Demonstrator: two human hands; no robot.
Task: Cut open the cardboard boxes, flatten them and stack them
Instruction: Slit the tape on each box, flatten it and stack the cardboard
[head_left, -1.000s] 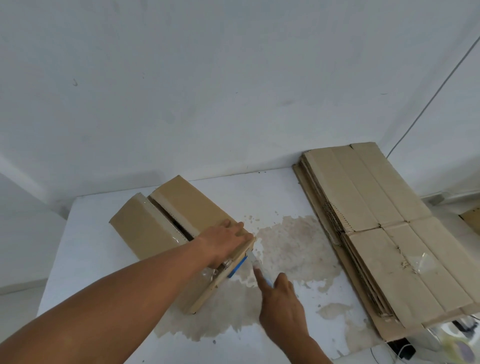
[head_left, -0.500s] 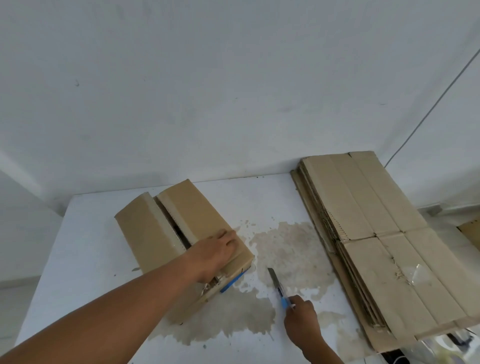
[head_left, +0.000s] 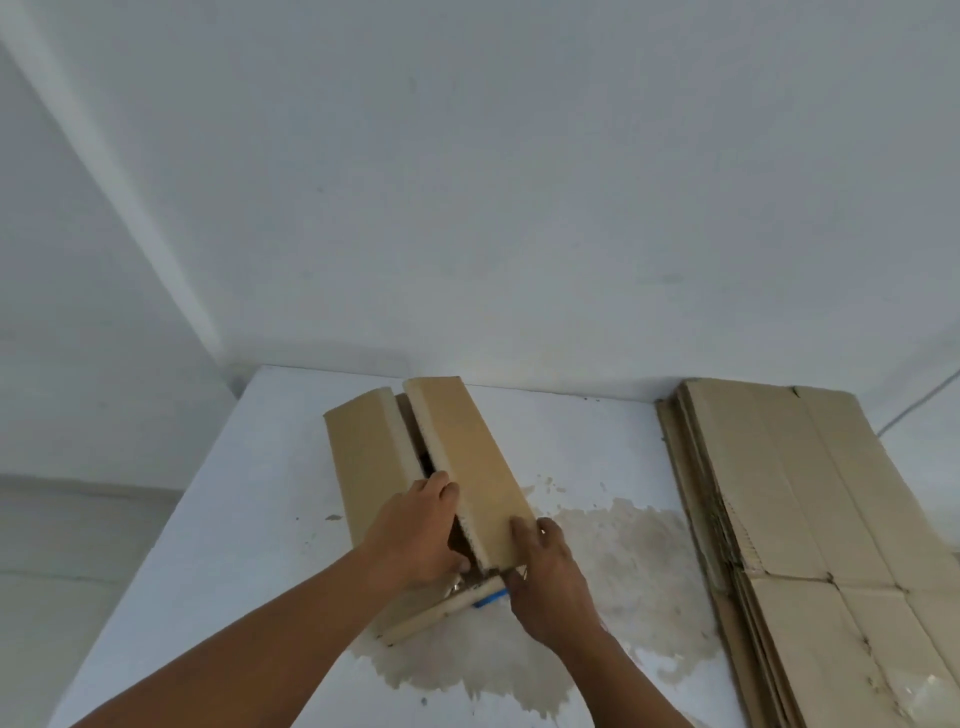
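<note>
A long brown cardboard box lies on the worn white table a little left of the middle, one end towards the far wall, its two top flaps parted along a dark slit down the centre. The left hand has its fingers hooked into that slit near the near end, while the right hand grips the near corner of the right flap, thumb lying on top. Well apart, along the table's right side, sits a stack of flattened brown cardboard sheets, and a small blue piece peeks out at the box's near end.
</note>
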